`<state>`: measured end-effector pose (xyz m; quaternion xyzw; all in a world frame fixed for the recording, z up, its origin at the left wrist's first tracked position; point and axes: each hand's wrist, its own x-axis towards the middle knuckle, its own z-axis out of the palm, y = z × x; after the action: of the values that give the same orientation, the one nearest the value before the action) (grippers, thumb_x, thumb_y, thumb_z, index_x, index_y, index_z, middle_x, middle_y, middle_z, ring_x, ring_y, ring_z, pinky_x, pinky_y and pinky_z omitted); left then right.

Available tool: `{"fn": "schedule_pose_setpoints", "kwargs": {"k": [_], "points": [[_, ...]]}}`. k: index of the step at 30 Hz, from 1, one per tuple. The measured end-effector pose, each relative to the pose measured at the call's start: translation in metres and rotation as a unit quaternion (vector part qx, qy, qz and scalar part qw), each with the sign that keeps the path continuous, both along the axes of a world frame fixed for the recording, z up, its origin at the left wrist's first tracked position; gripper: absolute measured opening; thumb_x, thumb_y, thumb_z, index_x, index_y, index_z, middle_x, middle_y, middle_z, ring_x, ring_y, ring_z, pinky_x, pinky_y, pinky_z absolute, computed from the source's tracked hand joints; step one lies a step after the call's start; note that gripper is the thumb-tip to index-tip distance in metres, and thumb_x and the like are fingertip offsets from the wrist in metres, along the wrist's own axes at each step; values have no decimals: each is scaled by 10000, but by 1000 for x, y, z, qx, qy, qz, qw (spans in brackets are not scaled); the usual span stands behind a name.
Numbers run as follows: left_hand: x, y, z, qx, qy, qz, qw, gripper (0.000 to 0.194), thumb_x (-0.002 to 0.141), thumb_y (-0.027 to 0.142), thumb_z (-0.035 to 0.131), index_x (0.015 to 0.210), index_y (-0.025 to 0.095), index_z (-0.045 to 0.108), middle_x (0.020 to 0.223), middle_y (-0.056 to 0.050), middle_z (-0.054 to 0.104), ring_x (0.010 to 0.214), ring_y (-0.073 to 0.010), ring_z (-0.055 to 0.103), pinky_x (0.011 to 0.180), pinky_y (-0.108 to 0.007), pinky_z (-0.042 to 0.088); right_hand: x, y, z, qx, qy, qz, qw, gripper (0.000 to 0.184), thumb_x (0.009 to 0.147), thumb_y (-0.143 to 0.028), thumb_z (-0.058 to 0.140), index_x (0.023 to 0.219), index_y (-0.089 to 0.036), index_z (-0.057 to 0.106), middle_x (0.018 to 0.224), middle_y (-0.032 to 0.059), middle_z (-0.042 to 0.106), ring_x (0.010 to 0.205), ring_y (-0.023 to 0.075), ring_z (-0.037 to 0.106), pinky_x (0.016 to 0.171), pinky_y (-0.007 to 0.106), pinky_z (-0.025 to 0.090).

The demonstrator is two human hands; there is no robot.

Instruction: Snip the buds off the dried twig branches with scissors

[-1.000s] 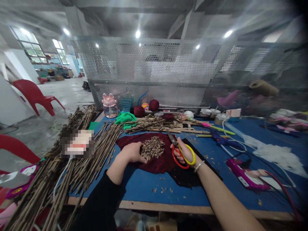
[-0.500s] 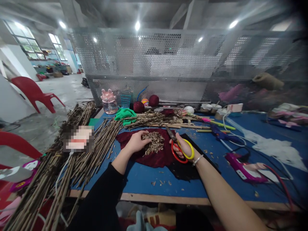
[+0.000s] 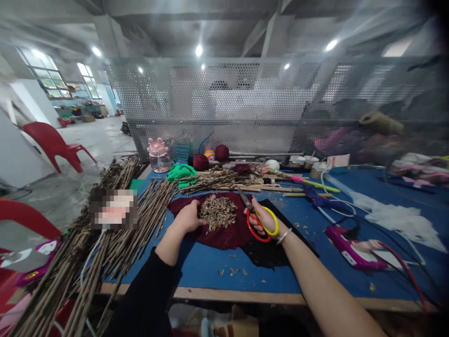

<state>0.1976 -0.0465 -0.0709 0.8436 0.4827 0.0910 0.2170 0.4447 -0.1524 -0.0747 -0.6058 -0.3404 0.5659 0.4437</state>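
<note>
On a dark red cloth [image 3: 220, 239] lies a heap of dry, cut plant bits [image 3: 218, 211]. My left hand [image 3: 188, 217] rests at the left edge of the heap, thumb and forefinger apart; its other fingers are partly hidden. To the right, my right hand [image 3: 264, 220] grips scissors [image 3: 271, 228] with one red and one yellow handle loop. Their blades point up and away to the left, above the cloth's right part. Beneath that hand a black cloth [image 3: 263, 255] overlaps the red one.
Bundles of dry stalks [image 3: 147, 234] fill the left side. Behind the cloth lie more dry stems [image 3: 231, 180], a green cloth [image 3: 180, 173], dark red yarn balls [image 3: 221, 153] and a pink-lidded bottle [image 3: 158, 157]. At right are a blue glue gun [image 3: 315, 196] and a purple power strip [image 3: 351, 250] with cables.
My left hand has drawn back left from the heap to its edge, so more of the plant bits show. The scissors stay in my right hand. The view has tilted slightly up.
</note>
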Motion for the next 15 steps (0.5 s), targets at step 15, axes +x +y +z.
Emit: {"fn": "schedule_pose_setpoints", "kwargs": {"k": [15], "points": [[54, 54, 20, 172, 25, 21, 985, 266, 813, 259, 474, 1028, 155, 589, 1060, -127, 590, 993, -217, 549, 858, -310, 421, 0, 1, 0, 0, -7, -4, 1000, 512, 832, -645, 226, 806, -192, 464, 389, -97, 331, 249, 48, 245, 249, 136, 215]]}}
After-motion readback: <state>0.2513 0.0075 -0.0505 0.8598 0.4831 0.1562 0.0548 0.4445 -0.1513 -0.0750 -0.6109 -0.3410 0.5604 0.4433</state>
